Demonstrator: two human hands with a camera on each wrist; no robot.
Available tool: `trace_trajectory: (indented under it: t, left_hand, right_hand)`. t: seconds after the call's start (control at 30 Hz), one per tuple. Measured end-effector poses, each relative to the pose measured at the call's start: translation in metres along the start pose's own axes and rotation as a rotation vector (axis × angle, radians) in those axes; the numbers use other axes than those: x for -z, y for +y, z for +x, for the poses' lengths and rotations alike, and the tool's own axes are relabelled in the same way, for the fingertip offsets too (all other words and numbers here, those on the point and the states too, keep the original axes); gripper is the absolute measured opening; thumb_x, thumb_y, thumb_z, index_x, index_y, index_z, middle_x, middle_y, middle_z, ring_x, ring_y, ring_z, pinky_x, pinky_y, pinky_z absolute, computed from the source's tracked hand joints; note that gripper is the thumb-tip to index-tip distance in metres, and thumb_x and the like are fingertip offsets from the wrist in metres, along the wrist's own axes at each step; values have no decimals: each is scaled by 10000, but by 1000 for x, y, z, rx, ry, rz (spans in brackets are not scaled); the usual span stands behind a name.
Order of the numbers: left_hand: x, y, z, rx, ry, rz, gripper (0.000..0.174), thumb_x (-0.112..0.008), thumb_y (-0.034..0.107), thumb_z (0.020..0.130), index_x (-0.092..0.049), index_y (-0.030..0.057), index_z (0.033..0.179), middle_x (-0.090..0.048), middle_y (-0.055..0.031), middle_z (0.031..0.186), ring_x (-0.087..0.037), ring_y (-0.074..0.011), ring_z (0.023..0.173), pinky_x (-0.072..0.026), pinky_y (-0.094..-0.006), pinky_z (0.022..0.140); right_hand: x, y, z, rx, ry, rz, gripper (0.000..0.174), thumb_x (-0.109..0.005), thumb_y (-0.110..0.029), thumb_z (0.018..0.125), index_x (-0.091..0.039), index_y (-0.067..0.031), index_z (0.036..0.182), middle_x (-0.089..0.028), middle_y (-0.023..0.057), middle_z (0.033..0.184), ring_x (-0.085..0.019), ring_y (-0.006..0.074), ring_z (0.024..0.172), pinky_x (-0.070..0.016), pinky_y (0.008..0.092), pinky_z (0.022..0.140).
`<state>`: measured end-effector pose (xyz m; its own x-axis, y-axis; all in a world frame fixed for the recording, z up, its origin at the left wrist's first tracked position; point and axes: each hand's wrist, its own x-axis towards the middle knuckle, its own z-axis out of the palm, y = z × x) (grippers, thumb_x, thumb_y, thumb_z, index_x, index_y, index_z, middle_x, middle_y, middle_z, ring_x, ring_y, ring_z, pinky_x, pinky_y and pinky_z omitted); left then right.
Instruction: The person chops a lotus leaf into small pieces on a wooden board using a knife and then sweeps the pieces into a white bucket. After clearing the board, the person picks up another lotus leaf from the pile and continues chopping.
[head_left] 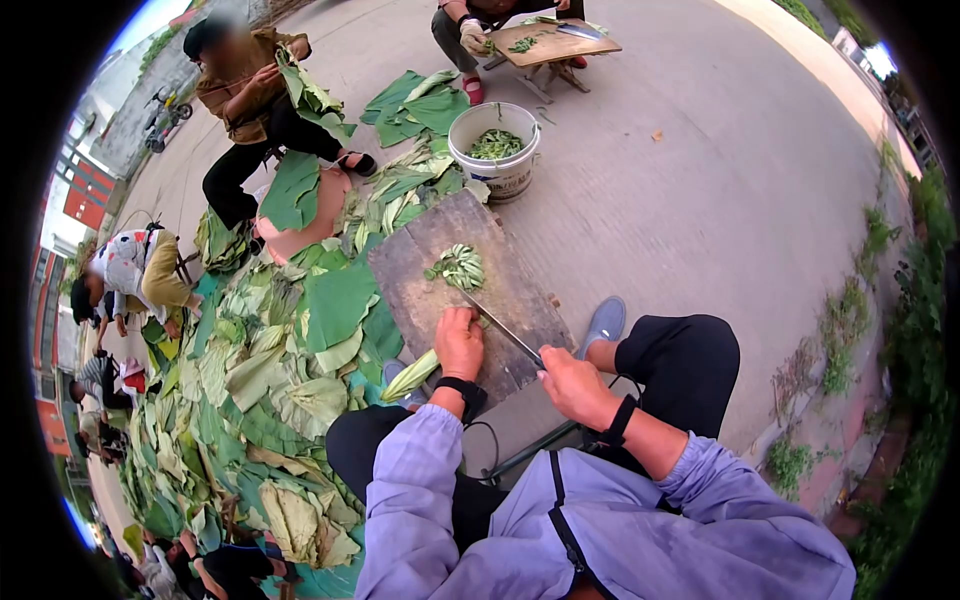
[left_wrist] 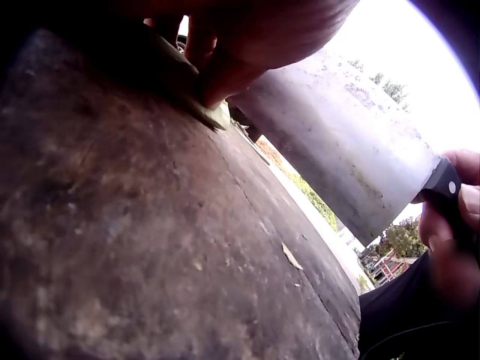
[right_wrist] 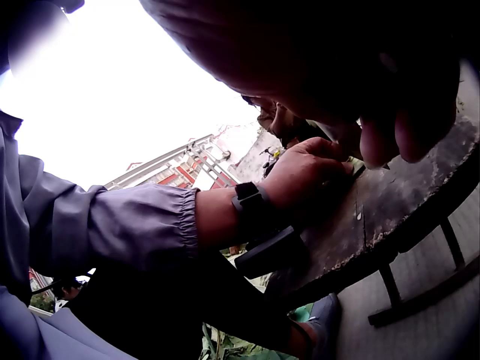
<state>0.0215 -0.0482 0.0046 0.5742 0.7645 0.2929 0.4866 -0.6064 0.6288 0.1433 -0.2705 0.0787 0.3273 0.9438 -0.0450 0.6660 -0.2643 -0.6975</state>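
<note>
My left hand (head_left: 460,343) holds down a rolled bundle of green leaves (head_left: 410,376) on a worn wooden chopping board (head_left: 425,300). The bundle's pale end sticks out behind the palm, over the board's left edge. In my right hand (head_left: 577,385) is a cleaver (left_wrist: 337,142), gripped by its black handle (left_wrist: 444,186). Its broad, stained blade slants beside the left fingers (left_wrist: 225,79), close at the bundle's cut end. Just past the blade tip, sliced leaf strips (head_left: 458,266) lie heaped on the board.
Large leaves (head_left: 290,390) cover the ground on the left. A white bucket (head_left: 500,178) with chopped leaves stands beyond the board. Ahead, a seated person (head_left: 260,110) handles leaves beside a pink tub (head_left: 315,215); another sits at a small cutting table (head_left: 550,45).
</note>
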Motion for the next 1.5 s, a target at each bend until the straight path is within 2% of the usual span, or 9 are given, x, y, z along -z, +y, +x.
trace_trajectory:
  t: [0.1, 0.23, 0.4, 0.6, 0.63, 0.7, 1.03, 1.3, 1.5]
  left_hand:
    - [-1, -1, 0, -37, 29, 7, 147, -731, 34, 830, -701, 109, 952, -668, -110, 1005, -637, -379, 1000, -526, -489, 865]
    - [0, -2, 1, -46, 17, 16, 141, -733, 40, 832, -705, 109, 951, -671, -108, 1004, -636, -379, 999, -529, -489, 861]
    - [0, -2, 1, -54, 16, -3, 115, -738, 51, 843, -710, 99, 944, -672, -114, 1002, -633, -385, 996, -527, -492, 861]
    - [1, -3, 2, -50, 5, -5, 102, -742, 50, 845, -715, 81, 937, -673, -132, 992, -633, -395, 995, -524, -491, 873]
    - [1, -4, 2, -47, 6, -4, 102, -742, 50, 845, -715, 81, 937, -673, -132, 992, -633, -395, 995, -524, -491, 873]
    - [0, -4, 1, -37, 11, -4, 97, -744, 48, 843, -715, 76, 932, -672, -134, 982, -632, -398, 989, -522, -493, 874]
    - [1, -5, 2, -56, 22, -22, 108, -759, 49, 831, -717, 72, 929, -673, -133, 976, -626, -401, 978, -519, -498, 873]
    - [1, -9, -1, -101, 20, -32, 104, -700, 32, 866, -719, 82, 955, -672, -131, 980, -628, -394, 1003, -501, -503, 878]
    - [0, -15, 0, -123, 37, -73, 79, -701, 38, 871, -704, 71, 942, -667, -143, 967, -629, -398, 996, -498, -503, 872]
  right_hand:
    - [0, -3, -1, -10, -24, -39, 260, -574, -192, 1065, -492, 13, 1202, -648, 297, 1104, -690, 527, 894, -561, 609, 781]
    - [-1, -7, 4, -34, -100, -40, 286, -577, -179, 1066, -475, 18, 1246, -645, 309, 1107, -681, 531, 911, -554, 608, 795]
    - [-2, -8, 10, -72, -87, -110, 219, -521, -167, 1079, -468, 32, 1155, -655, 316, 1042, -690, 533, 840, -559, 616, 751]
    - [1, -18, 15, -67, -106, -174, 206, -532, -111, 1031, -474, 48, 1147, -665, 310, 1031, -714, 513, 829, -566, 605, 722]
    - [0, -20, 16, -65, -109, -175, 206, -532, -111, 1031, -474, 48, 1147, -665, 310, 1031, -714, 513, 829, -566, 605, 722]
    - [1, -25, 19, -88, -129, -165, 232, -543, -35, 941, -485, 66, 1142, -683, 336, 1061, -728, 512, 862, -577, 587, 752]
    - [-17, -13, 37, -93, -96, -176, 217, -550, -33, 936, -487, 60, 1122, -698, 337, 1044, -733, 516, 887, -574, 606, 795]
    - [-20, -6, 33, -157, -18, -79, 210, -546, -162, 1051, -511, 35, 1115, -702, 312, 1049, -713, 522, 914, -554, 619, 821]
    - [-18, -3, 16, -120, -8, -74, 213, -553, -173, 1058, -507, 29, 1107, -692, 308, 1027, -699, 530, 903, -544, 622, 811]
